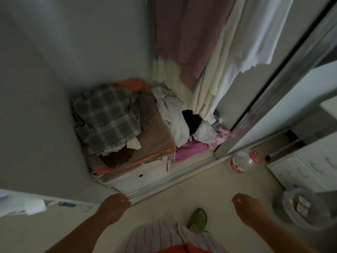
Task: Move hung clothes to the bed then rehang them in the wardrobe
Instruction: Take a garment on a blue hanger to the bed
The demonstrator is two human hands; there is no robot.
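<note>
Wardrobe (54,70): hung clothes (209,52) far right, on the rail; my left hand (114,202) and right hand (246,203) loosely curled, empty. Nothing visibly moved yet.

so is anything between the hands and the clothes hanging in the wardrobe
Nothing visible blocks them. The left hand and right hand are low at the wardrobe's open front, holding nothing. The hung clothes hang above the folded pile, with open air between.
</note>
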